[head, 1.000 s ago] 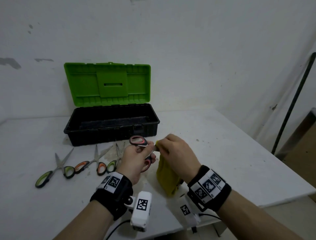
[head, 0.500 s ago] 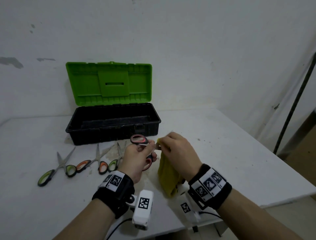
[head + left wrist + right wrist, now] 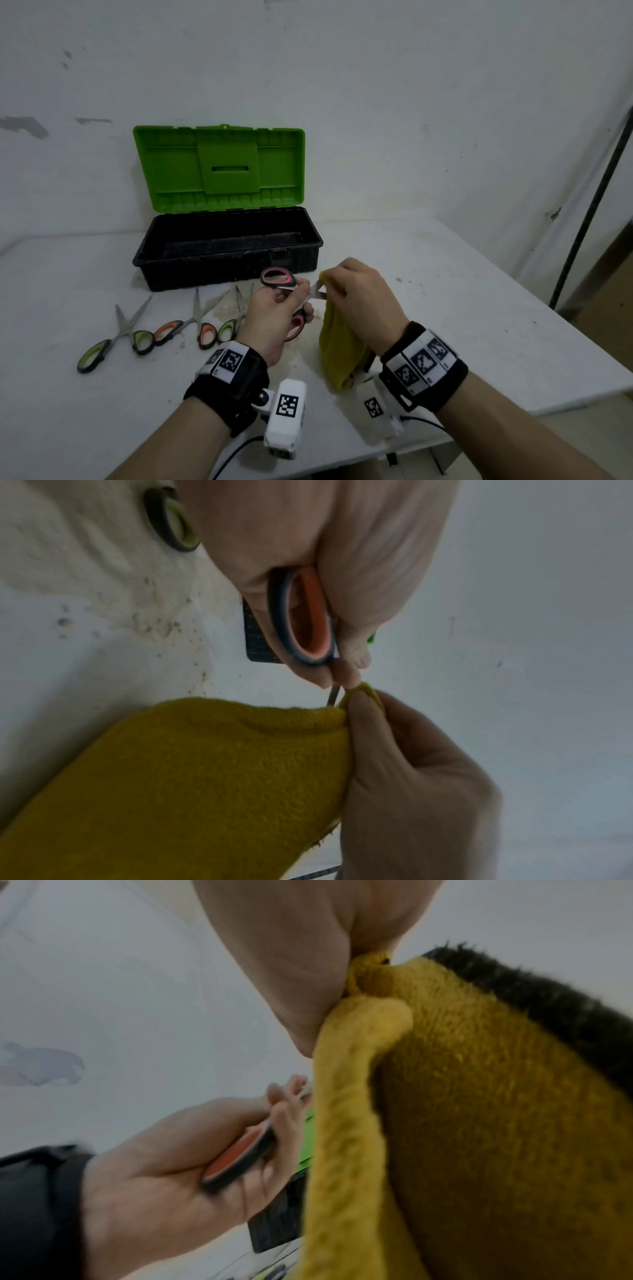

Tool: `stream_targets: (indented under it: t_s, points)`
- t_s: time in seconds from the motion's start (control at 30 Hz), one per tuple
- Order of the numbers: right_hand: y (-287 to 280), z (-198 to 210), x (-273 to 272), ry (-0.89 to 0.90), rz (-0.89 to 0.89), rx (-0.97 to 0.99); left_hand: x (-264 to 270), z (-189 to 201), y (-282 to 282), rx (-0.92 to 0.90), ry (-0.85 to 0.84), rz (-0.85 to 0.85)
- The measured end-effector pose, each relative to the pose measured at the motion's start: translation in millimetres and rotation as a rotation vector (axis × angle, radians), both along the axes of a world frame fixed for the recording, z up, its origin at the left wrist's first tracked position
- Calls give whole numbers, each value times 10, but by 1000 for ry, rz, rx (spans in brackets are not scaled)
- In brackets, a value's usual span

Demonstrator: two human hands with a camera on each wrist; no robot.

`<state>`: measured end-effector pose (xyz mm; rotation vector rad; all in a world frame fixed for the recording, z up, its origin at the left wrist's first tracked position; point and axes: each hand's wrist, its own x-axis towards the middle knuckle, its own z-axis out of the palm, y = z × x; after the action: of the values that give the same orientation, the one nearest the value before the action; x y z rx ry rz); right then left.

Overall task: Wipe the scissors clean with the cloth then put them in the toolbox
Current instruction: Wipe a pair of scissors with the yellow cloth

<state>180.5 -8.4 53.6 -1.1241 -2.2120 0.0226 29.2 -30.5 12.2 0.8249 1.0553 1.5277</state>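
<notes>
The left hand [image 3: 274,310] is clamped on the red-handled scissors [image 3: 286,291] above the desk [image 3: 445,308]; blades jut beyond its grip into the yellow cloth [image 3: 205,764] pinched by the right hand [image 3: 359,298]. Likely stiff, light, sharp-edged (hold handles); toolbox [image 3: 226,270] beyond.

head view downward, wrist views close-up

The red scissors [image 3: 287,294] blade tips (wrapped in the yellow cloth [image 3: 337,346]) are hidden.
</notes>
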Motion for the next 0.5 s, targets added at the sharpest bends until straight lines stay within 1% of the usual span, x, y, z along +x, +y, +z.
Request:
stream_targets:
  t_s: [0.13, 0.23, 0.37, 0.47, 0.5]
  points:
    - [243, 51, 151, 40, -140, -54, -36, -62, -3, -38, -41, 13]
    - [232, 109, 254, 79, -193, -88, -45, -105, 16, -64, -84, 35]
    - [-48, 300, 306, 94, -175, -104, -90, -125, 51, -123, -101, 122]
    - [-190, 384, 279, 50, -101, -233, -111, -102, 71, -164, -206, 156]
    - [-198, 376, 243, 23, -73, -264, -109, -105, 78, -167, -205, 163]
